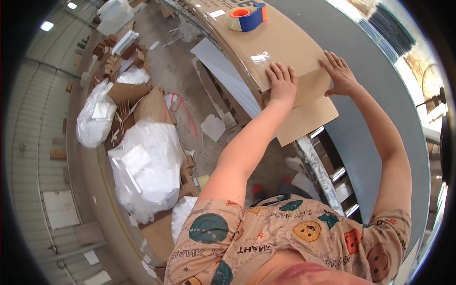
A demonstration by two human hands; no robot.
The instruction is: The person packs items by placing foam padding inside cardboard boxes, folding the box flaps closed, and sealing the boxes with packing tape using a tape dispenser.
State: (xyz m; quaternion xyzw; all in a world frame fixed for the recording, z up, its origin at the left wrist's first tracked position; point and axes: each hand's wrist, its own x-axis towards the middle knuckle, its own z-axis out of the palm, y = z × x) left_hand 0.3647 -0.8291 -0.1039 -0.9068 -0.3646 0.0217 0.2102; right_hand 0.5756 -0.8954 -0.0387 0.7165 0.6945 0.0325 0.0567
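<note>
A long brown cardboard box (273,45) lies in front of me, with clear tape along its left edge. My left hand (282,81) lies on top of it near the close end, fingers stretched out. At the box's right corner rests my right hand (340,75), thumb apart from the fingers, touching the edge. Between and below the hands, an end flap (308,119) folds outward toward me. Farther up the box sits a blue and orange tape dispenser (251,18) with an orange-cored roll; neither hand touches it.
A grey tabletop (384,128) extends right of the box, with a metal rail (320,173) nearer me. On the floor at left are plastic bags of white foam (147,166) and cardboard scraps (152,107). White panels (228,73) lean beside the box.
</note>
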